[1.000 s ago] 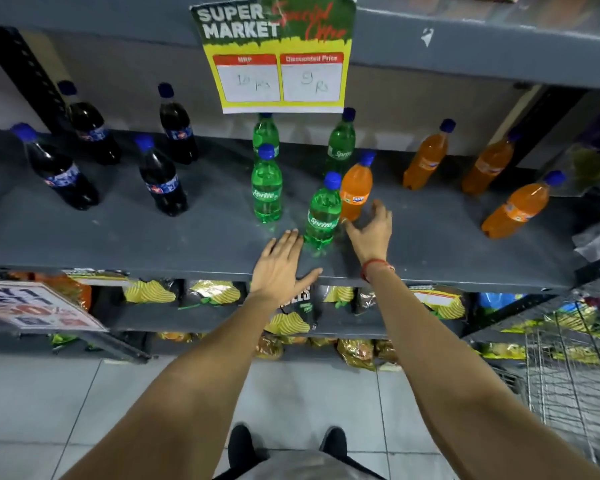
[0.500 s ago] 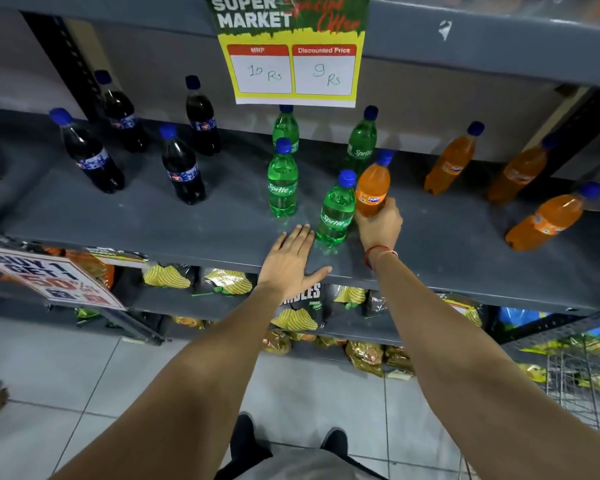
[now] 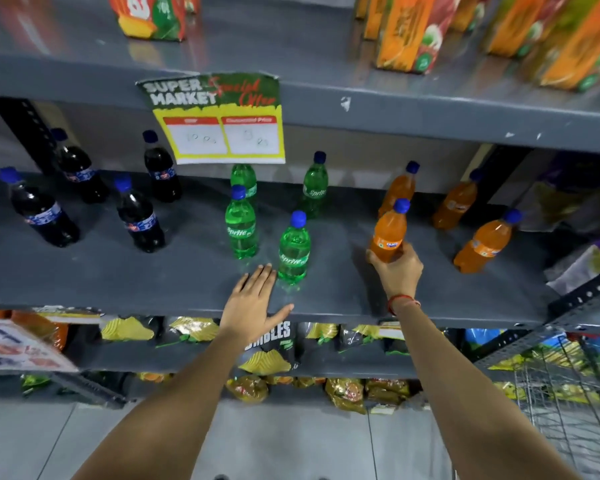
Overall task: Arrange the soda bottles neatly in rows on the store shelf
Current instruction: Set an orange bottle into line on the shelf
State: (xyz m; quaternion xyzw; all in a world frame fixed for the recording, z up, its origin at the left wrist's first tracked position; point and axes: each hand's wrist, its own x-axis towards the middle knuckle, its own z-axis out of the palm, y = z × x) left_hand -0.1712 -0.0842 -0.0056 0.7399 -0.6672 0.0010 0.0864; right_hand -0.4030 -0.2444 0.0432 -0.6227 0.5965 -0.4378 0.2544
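Observation:
Small soda bottles with blue caps stand on the grey shelf. Several dark cola bottles are at the left, several green Sprite bottles in the middle, several orange ones at the right. My right hand is shut on the base of an orange Fanta bottle, upright, in front of another orange bottle. My left hand lies flat and open on the shelf's front edge, just left of the nearest Sprite bottle.
A price sign hangs from the upper shelf, hiding part of the back. Juice cartons stand on that upper shelf. Snack bags fill the shelves below. A wire trolley is at the lower right.
My right hand closed on the orange Fanta bottle beside the front Sprite bottle and carried it right, toward the other orange bottles. The camera tilted up. My left hand stayed put.

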